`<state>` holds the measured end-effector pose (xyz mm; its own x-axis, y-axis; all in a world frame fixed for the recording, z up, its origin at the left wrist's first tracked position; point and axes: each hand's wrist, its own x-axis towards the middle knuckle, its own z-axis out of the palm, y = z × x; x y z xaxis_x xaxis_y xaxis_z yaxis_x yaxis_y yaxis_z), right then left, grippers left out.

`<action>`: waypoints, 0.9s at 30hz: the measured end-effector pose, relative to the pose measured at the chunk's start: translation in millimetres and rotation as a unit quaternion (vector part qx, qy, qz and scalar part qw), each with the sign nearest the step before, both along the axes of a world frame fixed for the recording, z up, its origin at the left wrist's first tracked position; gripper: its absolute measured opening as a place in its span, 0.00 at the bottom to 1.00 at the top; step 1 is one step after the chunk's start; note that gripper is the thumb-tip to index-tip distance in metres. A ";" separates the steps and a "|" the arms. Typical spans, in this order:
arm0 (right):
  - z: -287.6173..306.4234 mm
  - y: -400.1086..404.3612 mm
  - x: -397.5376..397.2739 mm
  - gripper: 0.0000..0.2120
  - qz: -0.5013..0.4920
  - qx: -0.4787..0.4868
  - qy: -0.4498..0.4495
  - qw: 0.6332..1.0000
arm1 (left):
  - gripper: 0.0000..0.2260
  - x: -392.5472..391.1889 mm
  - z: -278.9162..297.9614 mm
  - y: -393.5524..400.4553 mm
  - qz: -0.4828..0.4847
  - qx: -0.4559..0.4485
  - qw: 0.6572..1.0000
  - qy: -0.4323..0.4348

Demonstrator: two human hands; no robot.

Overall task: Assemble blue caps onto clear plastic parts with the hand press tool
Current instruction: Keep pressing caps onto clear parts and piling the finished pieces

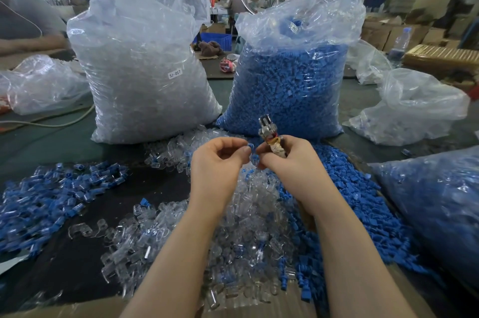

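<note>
While both hands meet at centre frame above the loose parts, this looks like the loading step: a cap being brought to the tool, not yet pressed.

Left hand point(220, 159): fingers curled, thumb and forefinger pinching a small blue moulded plastic cap point(250, 147) at its 2 o'clock edge. Whether a clear part is pinched with it, can't tell, too small.

Right hand point(290, 159): wrapped round the tape-bound grip of the small metal hand press tool point(268, 129), steel head sticking out toward 12 o'clock. Cap sits just beside the grip, at the tool's 8 o'clock. Tool's nose state unclear.

Next move, my read: seat the cap square in the tool head with a clear body, then squeeze. Needs alignment; parts are tiny, slick and probably easy to cock sideways.

Stock:
- heap of clear glossy hollow plastic parts point(248, 219) directly under the wrists, 6 o'clock of the hands; rounded and tubular, light-catching.
- spill of loose matte blue caps point(363, 203) at 4 o'clock, blocky, ribbed.
- scatter of assembled blue-and-clear pieces point(49, 196) at 8 o'clock on the dark table mat point(145, 188).
- tall crinkled film bag of clear parts point(145, 69) at 11 o'clock, white sticker on it.
- matching film bag of blue caps point(290, 79) at 1 o'clock, top open.
</note>
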<state>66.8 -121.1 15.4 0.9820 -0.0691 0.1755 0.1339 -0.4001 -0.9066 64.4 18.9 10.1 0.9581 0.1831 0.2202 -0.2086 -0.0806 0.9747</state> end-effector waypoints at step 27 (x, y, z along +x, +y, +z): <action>-4.0 -1.0 -1.9 0.13 0.045 -0.173 -0.020 0.984 | 0.04 4.8 0.9 7.8 -0.084 -0.137 0.987 0.027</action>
<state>64.9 -122.1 11.4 0.9733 0.0886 0.2116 0.2155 -0.6692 -0.7111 69.2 26.7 11.0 0.9890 0.0673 0.1315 -0.1432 0.2195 0.9650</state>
